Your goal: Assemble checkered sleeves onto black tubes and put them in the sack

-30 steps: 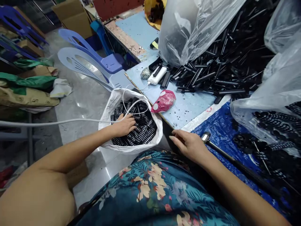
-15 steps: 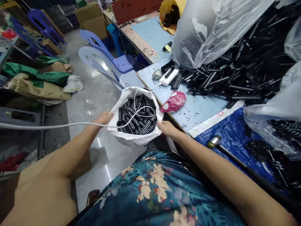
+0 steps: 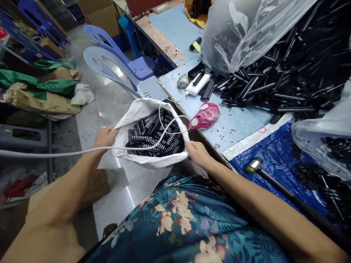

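A white bag (image 3: 137, 111) full of small black-and-white parts (image 3: 153, 133) sits on the floor beside the table edge. My left hand (image 3: 103, 136) grips the bag's left rim, fingers closed on the cloth. On the opposite side my right hand (image 3: 197, 152) pinches the right rim, next to the table edge. A white cable (image 3: 82, 149) runs from the left across the bag's mouth up to a white power bank (image 3: 196, 84) on the table.
The light blue table (image 3: 233, 126) carries a pink pouch (image 3: 206, 115), a heap of black rods (image 3: 279, 84) and clear plastic bags (image 3: 246, 29). A hammer (image 3: 274, 182) lies on blue sheeting. Stacked plastic chairs (image 3: 120, 69) stand behind the bag; sacks and boxes lie at left.
My left hand came out of the bag's contents and took its left rim. My right hand left the table edge and took the right rim; the bag's mouth is stretched wider.
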### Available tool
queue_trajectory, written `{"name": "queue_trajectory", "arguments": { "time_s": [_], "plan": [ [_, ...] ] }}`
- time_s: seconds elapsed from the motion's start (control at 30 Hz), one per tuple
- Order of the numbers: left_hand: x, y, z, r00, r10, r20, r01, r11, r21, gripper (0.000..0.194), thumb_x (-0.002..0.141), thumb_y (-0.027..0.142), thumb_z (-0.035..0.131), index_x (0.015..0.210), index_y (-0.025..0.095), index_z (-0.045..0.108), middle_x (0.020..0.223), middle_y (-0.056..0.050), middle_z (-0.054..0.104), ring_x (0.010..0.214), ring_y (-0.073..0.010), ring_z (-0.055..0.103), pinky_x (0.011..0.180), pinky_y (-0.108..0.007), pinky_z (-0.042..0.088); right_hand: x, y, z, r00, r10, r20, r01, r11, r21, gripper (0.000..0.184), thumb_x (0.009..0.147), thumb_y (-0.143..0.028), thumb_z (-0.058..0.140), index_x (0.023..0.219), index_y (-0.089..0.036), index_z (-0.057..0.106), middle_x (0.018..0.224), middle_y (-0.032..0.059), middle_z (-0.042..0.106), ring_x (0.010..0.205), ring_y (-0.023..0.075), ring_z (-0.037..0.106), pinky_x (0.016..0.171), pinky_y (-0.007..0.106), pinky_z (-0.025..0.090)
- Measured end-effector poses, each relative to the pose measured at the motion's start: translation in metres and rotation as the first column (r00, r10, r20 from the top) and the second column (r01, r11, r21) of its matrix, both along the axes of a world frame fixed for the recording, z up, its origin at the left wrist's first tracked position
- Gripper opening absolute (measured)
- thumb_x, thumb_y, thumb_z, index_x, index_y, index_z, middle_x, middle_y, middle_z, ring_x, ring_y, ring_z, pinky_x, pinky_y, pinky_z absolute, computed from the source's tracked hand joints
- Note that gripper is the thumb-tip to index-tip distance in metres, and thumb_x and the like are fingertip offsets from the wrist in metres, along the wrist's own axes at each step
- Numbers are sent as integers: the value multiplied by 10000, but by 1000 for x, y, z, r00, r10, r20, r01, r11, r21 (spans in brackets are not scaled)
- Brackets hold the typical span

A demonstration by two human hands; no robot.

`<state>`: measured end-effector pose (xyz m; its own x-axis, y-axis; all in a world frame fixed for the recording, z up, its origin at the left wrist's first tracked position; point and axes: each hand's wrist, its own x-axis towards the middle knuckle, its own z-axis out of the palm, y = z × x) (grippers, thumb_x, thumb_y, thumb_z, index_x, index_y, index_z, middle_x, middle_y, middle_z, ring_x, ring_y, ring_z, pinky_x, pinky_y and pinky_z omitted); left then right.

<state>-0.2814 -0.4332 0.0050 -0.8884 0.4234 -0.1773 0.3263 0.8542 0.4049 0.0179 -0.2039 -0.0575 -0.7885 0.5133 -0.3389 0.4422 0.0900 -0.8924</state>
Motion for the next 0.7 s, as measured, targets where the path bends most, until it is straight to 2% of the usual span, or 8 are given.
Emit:
{"name": "queue_trajectory", "arguments": {
  "time_s": [0.1,0.2,0.3,0.4,0.47,0.53,0.6,0.7],
  "plan": [
    [-7,4,6,988,-138,72,146,983,-109,207,811,336,579,811,165,694,675,16,641,733,-187,572,655,-235,386,14,5,1,1000,28,-9,-28,999,-21,472,887,-601,358,607,-230,436,530,-1,486,531,140,454,545,281,316],
    [-22,22,15,970,-212,115,232,950,-209,235,671,308,733,834,141,707,675,-21,637,682,-212,563,654,-279,392,26,10,4,993,118,0,-118,991,-63,496,855,-641,413,594,-222,464,556,-2,487,551,133,425,544,277,305],
    [-32,73,19,944,-312,106,328,924,-198,558,539,265,838,1070,157,706,879,-84,699,818,-273,602,721,-322,426,28,19,11,987,143,71,-139,989,-57,429,779,-616,583,663,-203,570,625,8,563,600,142,461,562,270,325],
    [-29,140,21,889,-458,22,456,879,-141,480,671,290,752,1134,167,713,1014,-145,705,972,-333,617,825,-391,454,21,29,17,989,-83,121,93,993,-79,265,616,-384,769,709,-209,592,629,-6,589,614,142,480,556,257,320],
    [-25,172,25,914,-402,63,407,901,-151,326,686,246,709,991,138,748,877,-140,689,871,-317,627,785,-405,466,14,29,14,972,-194,133,218,956,-195,184,598,-273,717,698,-213,575,599,-11,579,586,138,479,542,254,331],
    [-22,181,28,944,-278,179,295,952,-80,240,686,233,692,902,144,749,719,-91,635,700,-258,595,679,-380,461,6,22,5,959,-246,140,277,916,-292,108,635,-268,624,691,-218,546,575,-11,560,550,138,474,534,261,362],
    [-20,171,24,929,-169,329,158,986,60,225,688,247,695,893,167,742,613,-39,576,570,-201,527,585,-339,428,-3,11,-9,941,-307,142,338,881,-331,97,689,-312,550,714,-224,516,586,-8,557,549,145,487,544,272,397],
    [-6,144,1,895,-52,443,-63,968,241,217,691,296,719,872,176,724,550,-1,547,513,-162,478,537,-297,399,-13,-4,-28,905,-399,145,424,837,-345,201,780,-419,483,750,-222,506,686,15,606,659,164,544,600,281,438]
  ]
}}
